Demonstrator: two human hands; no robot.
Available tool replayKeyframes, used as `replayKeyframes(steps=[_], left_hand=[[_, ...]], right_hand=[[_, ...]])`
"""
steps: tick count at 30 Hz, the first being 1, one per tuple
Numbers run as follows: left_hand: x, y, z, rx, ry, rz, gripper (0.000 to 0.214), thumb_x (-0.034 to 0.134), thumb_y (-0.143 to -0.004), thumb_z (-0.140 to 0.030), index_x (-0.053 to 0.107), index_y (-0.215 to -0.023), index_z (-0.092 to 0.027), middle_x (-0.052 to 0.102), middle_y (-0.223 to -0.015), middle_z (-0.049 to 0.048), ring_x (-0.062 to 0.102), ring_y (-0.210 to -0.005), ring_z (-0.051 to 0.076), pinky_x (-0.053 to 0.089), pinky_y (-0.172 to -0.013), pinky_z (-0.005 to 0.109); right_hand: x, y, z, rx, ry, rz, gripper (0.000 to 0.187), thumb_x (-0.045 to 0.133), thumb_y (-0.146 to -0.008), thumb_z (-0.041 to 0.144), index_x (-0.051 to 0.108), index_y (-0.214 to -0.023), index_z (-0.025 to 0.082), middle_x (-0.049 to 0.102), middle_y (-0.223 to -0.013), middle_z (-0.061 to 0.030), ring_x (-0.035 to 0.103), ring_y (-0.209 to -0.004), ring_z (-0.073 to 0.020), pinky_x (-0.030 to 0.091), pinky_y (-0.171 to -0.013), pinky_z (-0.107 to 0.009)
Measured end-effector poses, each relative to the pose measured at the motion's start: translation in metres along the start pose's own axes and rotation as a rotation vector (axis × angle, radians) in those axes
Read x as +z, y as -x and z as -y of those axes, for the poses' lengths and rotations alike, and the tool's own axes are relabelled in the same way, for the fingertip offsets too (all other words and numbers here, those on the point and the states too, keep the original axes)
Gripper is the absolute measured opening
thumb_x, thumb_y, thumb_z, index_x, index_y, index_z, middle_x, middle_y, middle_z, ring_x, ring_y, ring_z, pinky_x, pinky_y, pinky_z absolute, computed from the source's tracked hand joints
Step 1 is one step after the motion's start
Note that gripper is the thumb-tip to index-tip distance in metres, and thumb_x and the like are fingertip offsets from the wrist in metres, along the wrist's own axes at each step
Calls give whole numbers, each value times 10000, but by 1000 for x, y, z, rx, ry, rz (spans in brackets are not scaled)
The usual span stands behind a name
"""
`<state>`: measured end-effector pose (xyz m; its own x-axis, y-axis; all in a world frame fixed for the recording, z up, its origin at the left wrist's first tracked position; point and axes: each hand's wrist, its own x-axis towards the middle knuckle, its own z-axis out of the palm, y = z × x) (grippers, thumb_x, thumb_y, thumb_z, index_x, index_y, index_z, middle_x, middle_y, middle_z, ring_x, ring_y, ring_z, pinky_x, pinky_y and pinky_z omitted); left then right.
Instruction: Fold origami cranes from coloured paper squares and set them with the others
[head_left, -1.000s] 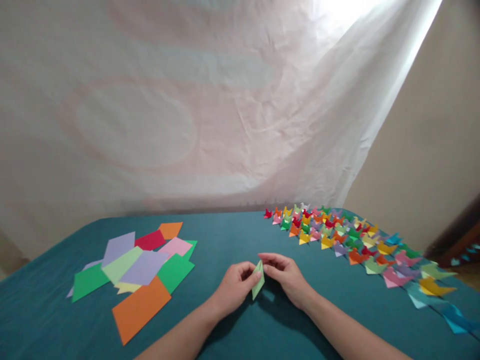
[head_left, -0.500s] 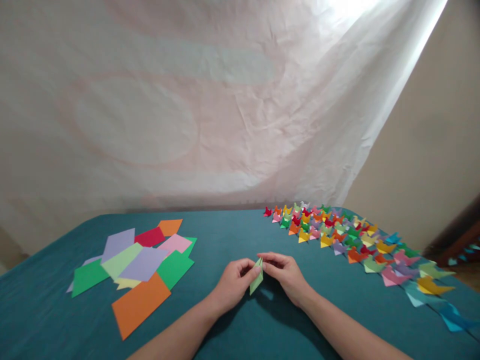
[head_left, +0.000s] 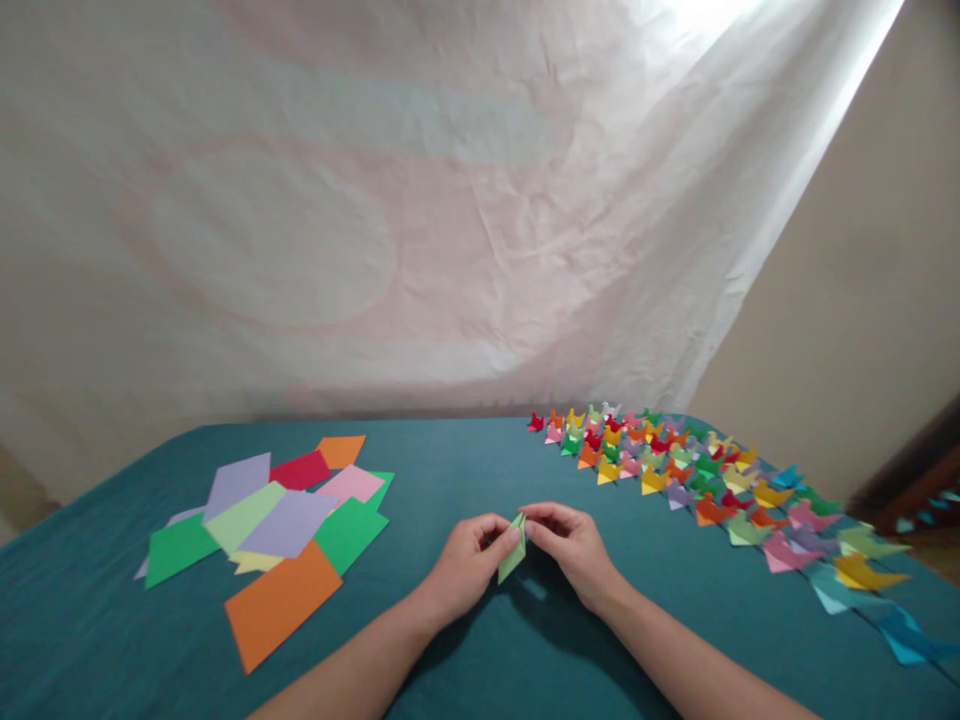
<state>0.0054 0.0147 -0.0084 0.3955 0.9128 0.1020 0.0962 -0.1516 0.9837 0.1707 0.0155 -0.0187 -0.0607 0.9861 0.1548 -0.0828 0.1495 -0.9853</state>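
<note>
A small piece of folded light green paper point(head_left: 511, 563) is held up just over the table, its pointed lower end hanging down. My left hand point(head_left: 469, 565) pinches it from the left between thumb and fingers. At its upper right edge, my right hand point(head_left: 574, 550) has thumb and index finger closed on a narrow tip of the same paper. The fingers partly cover the upper folds.
Loose coloured sheets, among them an orange sheet point(head_left: 285, 605) and a lilac sheet point(head_left: 289, 522), overlap on the left of the teal-covered table point(head_left: 442, 460). Rows of folded paper birds point(head_left: 709, 510) stand on the right. A pale sheet of fabric point(head_left: 450, 250) hangs behind.
Both hands stay in nearly the same place, still on the folded light green paper. Only a very slight shift of the view and fingers shows.
</note>
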Motion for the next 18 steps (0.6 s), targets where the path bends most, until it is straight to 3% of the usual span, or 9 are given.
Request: replayKeyframes(steps=[18], left_hand=[[-1, 1, 0, 6, -17, 8, 353, 574, -798, -458, 629, -792, -108, 560, -693, 7, 465, -632, 116, 356, -594, 212]], right_hand=[[-2, 3, 0, -182, 177, 44, 114, 626, -752, 293, 589, -763, 186, 524, -689, 11, 457, -626, -127, 381, -590, -242]])
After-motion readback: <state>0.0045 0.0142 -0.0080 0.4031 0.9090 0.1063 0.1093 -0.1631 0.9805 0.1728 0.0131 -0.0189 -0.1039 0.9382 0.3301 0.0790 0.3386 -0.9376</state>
